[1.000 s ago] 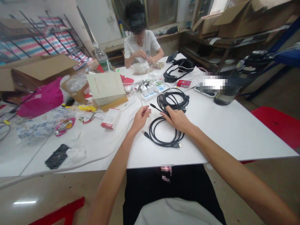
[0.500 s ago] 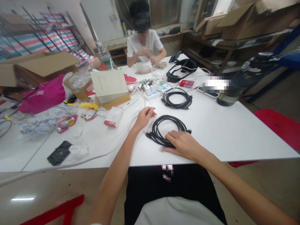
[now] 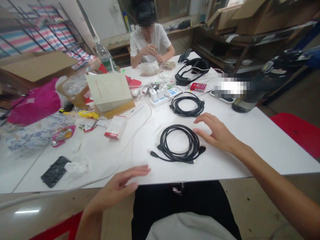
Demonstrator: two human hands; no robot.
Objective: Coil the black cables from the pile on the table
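On the white table (image 3: 240,146) right in front of me lies a coiled black cable (image 3: 163,148), its connector ends sticking out on both sides. A second coiled black cable (image 3: 174,110) rests just beyond it. My right hand (image 3: 215,131) hovers to the right of the two coils, fingers apart and holding nothing. At the table's front edge, left of the near coil, my left hand (image 3: 125,183) is open with its fingers stretched out and thumb apart. Neither hand touches a cable.
Behind the coils sit a white power strip (image 3: 162,100) with plugs, a red box (image 3: 198,87) and a black headset (image 3: 183,79). A dark bottle (image 3: 260,83) stands right. Left are a white-red box (image 3: 115,127) and clutter. Across the table sits a person (image 3: 150,43).
My right hand has let go of the near coil and moved up and right. My left hand has drawn back toward the table's front edge and opened.
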